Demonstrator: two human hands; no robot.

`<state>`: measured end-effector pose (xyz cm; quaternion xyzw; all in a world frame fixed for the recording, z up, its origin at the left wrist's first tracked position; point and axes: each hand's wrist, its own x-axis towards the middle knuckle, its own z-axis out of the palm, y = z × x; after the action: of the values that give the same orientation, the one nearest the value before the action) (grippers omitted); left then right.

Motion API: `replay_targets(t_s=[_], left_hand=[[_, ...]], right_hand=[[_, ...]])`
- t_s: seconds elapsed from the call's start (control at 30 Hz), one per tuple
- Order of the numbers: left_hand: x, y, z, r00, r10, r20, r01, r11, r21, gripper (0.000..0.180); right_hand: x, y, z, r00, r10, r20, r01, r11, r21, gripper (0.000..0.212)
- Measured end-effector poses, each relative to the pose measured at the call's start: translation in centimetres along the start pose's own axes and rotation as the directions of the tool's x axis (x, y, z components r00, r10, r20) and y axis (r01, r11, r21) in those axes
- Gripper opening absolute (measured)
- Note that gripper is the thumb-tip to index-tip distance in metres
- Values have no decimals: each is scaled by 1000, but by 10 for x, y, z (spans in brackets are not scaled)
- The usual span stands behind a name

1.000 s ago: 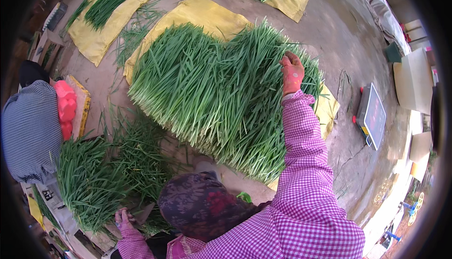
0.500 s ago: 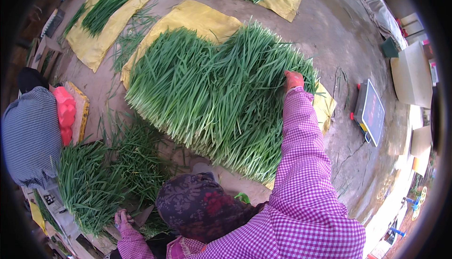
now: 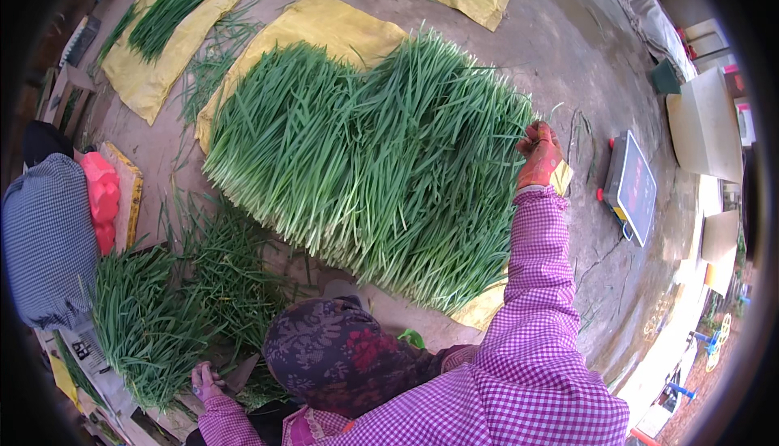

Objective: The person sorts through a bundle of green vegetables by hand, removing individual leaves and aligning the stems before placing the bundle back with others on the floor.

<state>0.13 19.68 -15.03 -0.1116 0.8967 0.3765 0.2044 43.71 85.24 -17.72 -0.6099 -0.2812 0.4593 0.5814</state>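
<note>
R hand (image 3: 541,154), fingers curled, at R edge of thick, grassy greens pile (image 3: 357,162); L hand (image 3: 206,381), fingers bent, by loose greens heap (image 3: 146,316); can't tell if either grips any. Pile's on creased yellow sheet (image 3: 345,22); flat rect. scale (image 3: 634,186) to its R.

A broad pile of pale-ended green stalks (image 3: 357,170) lies on yellow sheeting (image 3: 345,22), a smaller heap (image 3: 150,320) lower left.
</note>
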Motion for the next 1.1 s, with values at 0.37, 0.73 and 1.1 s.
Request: replay_targets(t_s=[0.37, 0.73, 1.1], left_hand=[[-6, 8, 3, 1000, 0, -29, 2, 997, 76, 14], [-4, 5, 1, 998, -49, -46, 52, 996, 72, 13], [8, -5, -1, 999, -22, -31, 24, 997, 69, 13]], right_hand=[[36, 20, 81, 802, -310, 511, 536, -4, -844, 54], [37, 26, 156, 799, 17, 601, 580, -286, -763, 35], [59, -6, 97, 899, -25, 437, -5, 998, 68, 16]])
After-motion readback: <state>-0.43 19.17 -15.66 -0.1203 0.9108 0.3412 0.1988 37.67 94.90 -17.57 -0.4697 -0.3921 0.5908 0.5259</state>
